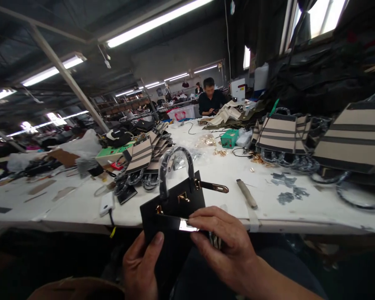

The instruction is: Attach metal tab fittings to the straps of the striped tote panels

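A black handbag panel (171,200) with an arched, plastic-wrapped handle (177,152) and gold-coloured fittings (183,197) is held tilted at the table's front edge. My left hand (142,260) grips its lower left side, thumb on the front face. With thumb and fingers, my right hand (223,243) pinches the end of a black strap (170,222) that lies across the panel and carries a shiny metal plate (187,225). A second strap (215,187), tipped with a gold plate, sticks out to the right. The panel's lower part is dark and hard to make out.
On the white table (268,210) lie a wrapped tool (246,194), grey scraps (286,198), a green box (229,138) and a white device (106,203). Beige-striped bag pieces are piled left (140,154) and right (281,133). A person (211,100) sits at the far end.
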